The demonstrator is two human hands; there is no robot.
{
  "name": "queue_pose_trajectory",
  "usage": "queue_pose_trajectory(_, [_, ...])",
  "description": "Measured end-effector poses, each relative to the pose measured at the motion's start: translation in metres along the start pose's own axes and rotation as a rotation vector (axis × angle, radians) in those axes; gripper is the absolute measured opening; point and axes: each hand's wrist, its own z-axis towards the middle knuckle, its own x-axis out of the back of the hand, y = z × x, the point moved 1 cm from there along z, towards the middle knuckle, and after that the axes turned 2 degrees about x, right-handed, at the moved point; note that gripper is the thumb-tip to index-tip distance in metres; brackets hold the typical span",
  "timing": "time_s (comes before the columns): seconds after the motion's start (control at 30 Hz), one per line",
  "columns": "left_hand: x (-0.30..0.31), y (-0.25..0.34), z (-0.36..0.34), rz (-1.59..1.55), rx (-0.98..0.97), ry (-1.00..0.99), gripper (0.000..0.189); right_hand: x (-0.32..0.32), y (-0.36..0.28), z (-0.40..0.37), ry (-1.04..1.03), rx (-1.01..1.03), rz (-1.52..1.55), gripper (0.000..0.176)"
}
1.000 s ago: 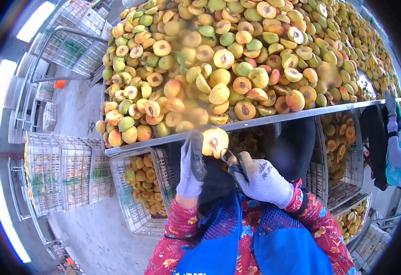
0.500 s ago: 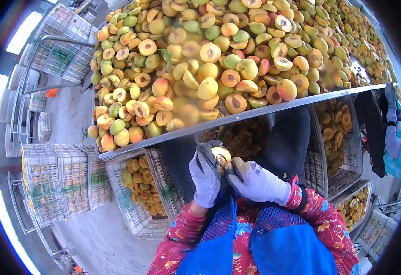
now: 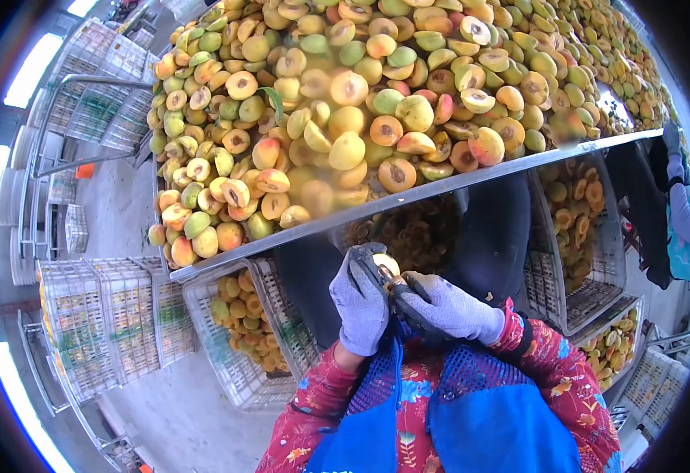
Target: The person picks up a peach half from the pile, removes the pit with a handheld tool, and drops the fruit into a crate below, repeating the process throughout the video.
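In front of my chest, below the table edge, my left hand [image 3: 361, 299] in a grey glove is closed around a halved yellow fruit [image 3: 386, 266]. My right hand [image 3: 447, 307], also gloved, is closed with its fingertips against the fruit's right side. Whatever the right fingers grip is hidden; a dark thing between the hands is too small to make out. Beyond my hands, halved and whole yellow, green and reddish fruit [image 3: 347, 151] is heaped on the table with a metal edge [image 3: 408, 195].
White crates of fruit stand below the table, one at the left [image 3: 262, 394] and one at the right [image 3: 609, 293]. Dark pieces [image 3: 412, 236] lie between my knees. Stacked crates [image 3: 108, 323] are at far left. Another person's sleeve [image 3: 682, 217] shows at far right.
The fruit in my left hand has turned, showing less of its cut face. My right fingers have shifted around it. The view has moved slightly.
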Motion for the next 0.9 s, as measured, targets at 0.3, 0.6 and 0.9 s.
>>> queue_pose_trajectory(0.3, [0.008,-0.04,0.011,-0.893,0.312,-0.206,0.042,-0.01,0.002,-0.008,0.246,0.163,-0.408,0.025])
queue_pose_trajectory(0.6, [0.004,-0.034,0.002,-1.196,0.648,-0.264,0.037,-0.021,0.014,-0.008,0.243,0.264,-0.506,0.027])
queue_pose_trajectory(0.9, [-0.011,-0.02,-0.009,-0.556,0.019,-0.089,0.036,-0.043,0.051,0.003,0.248,0.201,0.285,0.03])
